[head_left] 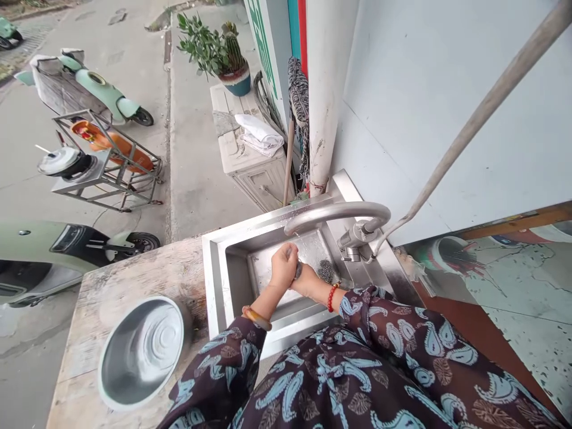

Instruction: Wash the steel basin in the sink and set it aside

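A: Head view, nearest first: a steel bowl sits on the worn desk, just beside the sink.

B: And the hands?

A: Both are in the basin under the faucet. The left hand is curled shut around something small; I cannot tell what. The right hand touches it, mostly hidden, grip unclear.

B: Any advice?

A: Keep the hands low beneath the spout, so water stays inside. A dark scrubber lies just beyond.
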The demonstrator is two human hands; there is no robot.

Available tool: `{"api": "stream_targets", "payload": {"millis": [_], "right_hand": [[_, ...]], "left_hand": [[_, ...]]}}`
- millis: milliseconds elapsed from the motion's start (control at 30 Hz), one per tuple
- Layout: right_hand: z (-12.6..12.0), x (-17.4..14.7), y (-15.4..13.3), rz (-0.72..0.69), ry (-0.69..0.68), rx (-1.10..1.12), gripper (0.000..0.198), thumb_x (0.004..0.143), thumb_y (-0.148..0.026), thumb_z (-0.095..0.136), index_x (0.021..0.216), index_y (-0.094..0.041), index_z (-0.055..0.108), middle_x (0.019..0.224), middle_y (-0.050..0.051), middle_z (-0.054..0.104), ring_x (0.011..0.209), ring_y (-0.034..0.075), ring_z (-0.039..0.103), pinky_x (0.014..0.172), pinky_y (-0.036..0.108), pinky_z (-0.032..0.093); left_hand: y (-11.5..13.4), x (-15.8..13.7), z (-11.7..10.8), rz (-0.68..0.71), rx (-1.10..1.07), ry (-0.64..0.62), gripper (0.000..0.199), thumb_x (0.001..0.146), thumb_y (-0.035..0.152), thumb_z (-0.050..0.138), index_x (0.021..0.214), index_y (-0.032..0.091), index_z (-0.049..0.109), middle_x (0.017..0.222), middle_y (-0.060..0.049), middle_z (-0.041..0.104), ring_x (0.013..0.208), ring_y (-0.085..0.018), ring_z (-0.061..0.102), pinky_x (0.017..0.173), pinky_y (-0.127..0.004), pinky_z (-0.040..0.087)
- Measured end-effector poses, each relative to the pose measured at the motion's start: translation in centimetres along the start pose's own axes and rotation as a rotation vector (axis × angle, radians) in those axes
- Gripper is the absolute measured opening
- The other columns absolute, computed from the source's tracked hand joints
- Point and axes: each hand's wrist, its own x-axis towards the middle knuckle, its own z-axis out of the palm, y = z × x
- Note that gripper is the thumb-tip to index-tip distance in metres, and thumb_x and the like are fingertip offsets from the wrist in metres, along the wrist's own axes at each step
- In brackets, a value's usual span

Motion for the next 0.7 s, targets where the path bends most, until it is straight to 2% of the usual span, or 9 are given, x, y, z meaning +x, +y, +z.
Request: {"api": "stream_targets", "payload": {"millis": [100,200,267,333,400,467,533,600,700], "right_hand": [[-0.2,0.9,1.1,-0.048,0.046,-0.145,0.035,0.067,-0.018,0.074,0.100,-0.016,0.061,0.091,0.007,0.068,0.087,0.023,0.063,0.078,0.034,0.048],[-0.5,0.9,1.4,-0.109,0.070,-0.256,0.055,0.071,-0.020,0.072,0.122,-0.012,0.053,0.104,0.014,0.066,0.098,0.029,0.063,0.088,0.043,0.047],[-0.7,0.6,1.3,-0.188,0.067,-0.307,0.070,0.071,-0.025,0.074,0.134,-0.014,0.045,0.121,0.018,0.060,0.110,0.031,0.059,0.093,0.046,0.046],[-0.7,0.2,1.2,-0.327,0.034,-0.323,0.081,0.070,-0.031,0.076,0.141,-0.020,0.040,0.136,0.017,0.050,0.121,0.030,0.053,0.100,0.046,0.044],[-0.6,-0.2,1.1,-0.425,-0.070,-0.263,0.078,0.074,-0.039,0.073,0.144,-0.026,0.041,0.141,0.012,0.048,0.125,0.028,0.051,0.103,0.045,0.043],[-0.4,-0.7,0.9,-0.335,-0.230,-0.101,0.064,0.083,-0.049,0.061,0.142,-0.027,0.046,0.132,0.010,0.057,0.115,0.026,0.058,0.096,0.044,0.047],[-0.3,-1.1,0.6,-0.121,-0.369,0.105,0.060,0.089,-0.061,0.047,0.137,-0.026,0.053,0.117,0.009,0.066,0.099,0.025,0.065,0.084,0.042,0.052],[-0.2,-1.4,0.2,0.029,-0.419,0.267,0.061,0.088,-0.067,0.044,0.128,-0.024,0.061,0.111,0.008,0.069,0.093,0.023,0.065,0.079,0.039,0.052],[0.4,-1.7,-0.4,0.054,-0.393,0.477,0.052,0.085,-0.064,0.056,0.116,-0.024,0.068,0.113,0.006,0.069,0.098,0.018,0.062,0.083,0.032,0.050]], "left_hand": [[-1.5,0.1,1.2,-0.069,-0.001,0.102,0.018,0.084,0.029,0.049,0.069,0.021,0.055,0.064,0.002,0.055,0.066,-0.015,0.051,0.069,-0.027,0.040],[-2.4,-0.4,0.9,-0.125,-0.040,0.168,0.016,0.084,0.035,0.053,0.082,0.020,0.059,0.071,0.000,0.059,0.069,-0.015,0.055,0.070,-0.027,0.044],[-2.9,-1.1,-0.5,-0.169,-0.138,0.095,0.029,0.077,0.042,0.067,0.093,0.019,0.062,0.079,-0.001,0.063,0.073,-0.016,0.058,0.071,-0.027,0.047],[-3.5,-2.1,-2.7,-0.239,-0.278,-0.063,0.047,0.069,0.050,0.075,0.099,0.016,0.063,0.084,-0.004,0.065,0.074,-0.016,0.060,0.070,-0.028,0.049],[-4.1,-3.2,-5.2,-0.330,-0.385,-0.214,0.057,0.070,0.058,0.073,0.104,0.014,0.063,0.086,-0.006,0.067,0.072,-0.016,0.062,0.067,-0.028,0.051],[-4.8,-4.2,-7.7,-0.392,-0.403,-0.301,0.062,0.076,0.064,0.065,0.108,0.012,0.063,0.084,-0.007,0.068,0.069,-0.016,0.063,0.062,-0.028,0.052],[-5.3,-5.1,-9.9,-0.359,-0.323,-0.357,0.063,0.081,0.066,0.057,0.107,0.010,0.065,0.084,-0.009,0.069,0.070,-0.018,0.065,0.062,-0.028,0.052],[-5.4,-5.7,-11.8,-0.220,-0.153,-0.392,0.060,0.085,0.064,0.053,0.105,0.010,0.068,0.090,-0.011,0.072,0.081,-0.022,0.067,0.072,-0.031,0.054],[-4.6,-6.3,-14.3,0.002,0.175,-0.353,0.050,0.089,0.055,0.052,0.118,0.017,0.067,0.112,-0.011,0.071,0.102,-0.025,0.065,0.091,-0.035,0.050]]}}
